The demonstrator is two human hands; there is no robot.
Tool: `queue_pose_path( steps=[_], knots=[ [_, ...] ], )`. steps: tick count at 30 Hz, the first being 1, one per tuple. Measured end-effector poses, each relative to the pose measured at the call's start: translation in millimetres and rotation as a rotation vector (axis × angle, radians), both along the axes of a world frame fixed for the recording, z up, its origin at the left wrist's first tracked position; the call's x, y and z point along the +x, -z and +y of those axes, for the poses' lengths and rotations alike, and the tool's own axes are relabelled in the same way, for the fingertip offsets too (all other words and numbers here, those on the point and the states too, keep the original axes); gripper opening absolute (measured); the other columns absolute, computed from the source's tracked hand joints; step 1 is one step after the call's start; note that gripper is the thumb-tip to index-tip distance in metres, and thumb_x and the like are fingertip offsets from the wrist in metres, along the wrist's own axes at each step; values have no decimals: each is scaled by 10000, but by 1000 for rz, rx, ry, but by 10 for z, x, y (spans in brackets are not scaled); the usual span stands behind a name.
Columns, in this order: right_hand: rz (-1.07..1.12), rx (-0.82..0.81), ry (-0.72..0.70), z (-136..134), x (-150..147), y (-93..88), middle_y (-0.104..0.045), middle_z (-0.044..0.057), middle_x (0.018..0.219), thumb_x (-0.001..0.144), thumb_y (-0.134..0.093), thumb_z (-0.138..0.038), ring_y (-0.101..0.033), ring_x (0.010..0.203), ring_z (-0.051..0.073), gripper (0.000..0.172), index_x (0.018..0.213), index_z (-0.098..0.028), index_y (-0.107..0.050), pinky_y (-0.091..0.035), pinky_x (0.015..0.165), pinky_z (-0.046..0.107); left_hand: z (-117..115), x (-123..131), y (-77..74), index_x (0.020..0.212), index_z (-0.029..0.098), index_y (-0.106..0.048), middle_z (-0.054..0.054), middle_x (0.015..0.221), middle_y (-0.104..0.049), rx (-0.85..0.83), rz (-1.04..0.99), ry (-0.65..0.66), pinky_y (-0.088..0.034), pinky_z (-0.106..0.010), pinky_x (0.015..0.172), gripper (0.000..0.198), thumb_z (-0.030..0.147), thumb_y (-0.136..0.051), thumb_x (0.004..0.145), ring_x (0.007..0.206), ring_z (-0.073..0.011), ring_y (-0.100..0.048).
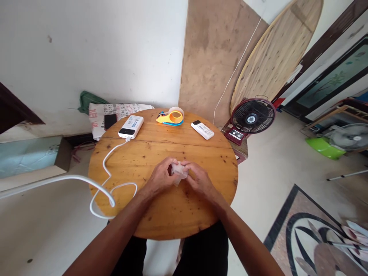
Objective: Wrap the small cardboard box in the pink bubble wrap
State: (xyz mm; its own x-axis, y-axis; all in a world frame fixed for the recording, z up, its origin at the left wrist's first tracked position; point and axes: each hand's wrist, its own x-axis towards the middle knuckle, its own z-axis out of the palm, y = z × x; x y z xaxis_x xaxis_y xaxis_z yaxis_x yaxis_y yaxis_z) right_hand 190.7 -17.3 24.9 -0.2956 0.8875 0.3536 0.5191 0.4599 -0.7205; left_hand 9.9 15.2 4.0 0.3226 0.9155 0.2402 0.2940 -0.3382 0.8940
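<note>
Over the middle of a round wooden table [149,153], my left hand [159,178] and my right hand [199,178] meet, fingers curled. Between them they pinch a small clear plastic piece [178,170]; I cannot make out what it is. Both hands hover just above the tabletop, wrists resting near it.
At the table's far side lie a white power bank [131,126] with a white cable [109,180] looping off the left edge, a yellow-and-blue tape dispenser [171,116] and a white remote [202,129]. A floor fan [253,117] stands to the right, wooden boards lean on the wall.
</note>
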Motion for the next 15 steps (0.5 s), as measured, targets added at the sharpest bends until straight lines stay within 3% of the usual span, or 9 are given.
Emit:
queue_pose_path(
  steps=[4,6,9,11,15],
  knots=[
    [287,-328,-4,88,-5,-111,-672,28,916,855,-589,-329,-630,824,159,150,938,-206,-607,-511,764,291,15,-15,-49,875,160,-614,5,755,-615,-201,-81,-2,-436,-235,608,205,341,-577,787,669,-132,-553],
    [411,-434,-66,118,-11,-86,-671,28,927,815,-649,-383,-629,842,161,247,972,-196,-612,-511,776,290,43,-26,-42,910,144,-631,-7,780,-638,-292,-145,-2,-452,-244,626,256,362,-586,782,689,-142,-570],
    [491,-488,-135,130,-33,4,-658,51,1119,720,-758,-379,-618,1004,191,478,1136,-216,-589,-495,896,328,68,-40,-28,923,132,-645,-9,754,-650,-403,-212,-19,-447,-241,587,298,389,-577,790,648,-143,-568],
    [525,-483,-119,127,-57,61,-650,56,1168,702,-775,-374,-611,1050,203,536,1181,-228,-581,-489,929,345,58,-51,-41,909,129,-658,-10,730,-652,-397,-207,-24,-434,-237,559,324,420,-559,809,625,-144,-561],
    [621,-528,-63,124,-84,117,-681,46,1106,707,-763,-386,-636,1008,203,496,1153,-226,-616,-510,903,353,9,-81,-114,951,135,-685,-35,815,-689,-269,-112,-17,-442,-242,605,379,468,-547,834,709,-166,-588]
  ],
)
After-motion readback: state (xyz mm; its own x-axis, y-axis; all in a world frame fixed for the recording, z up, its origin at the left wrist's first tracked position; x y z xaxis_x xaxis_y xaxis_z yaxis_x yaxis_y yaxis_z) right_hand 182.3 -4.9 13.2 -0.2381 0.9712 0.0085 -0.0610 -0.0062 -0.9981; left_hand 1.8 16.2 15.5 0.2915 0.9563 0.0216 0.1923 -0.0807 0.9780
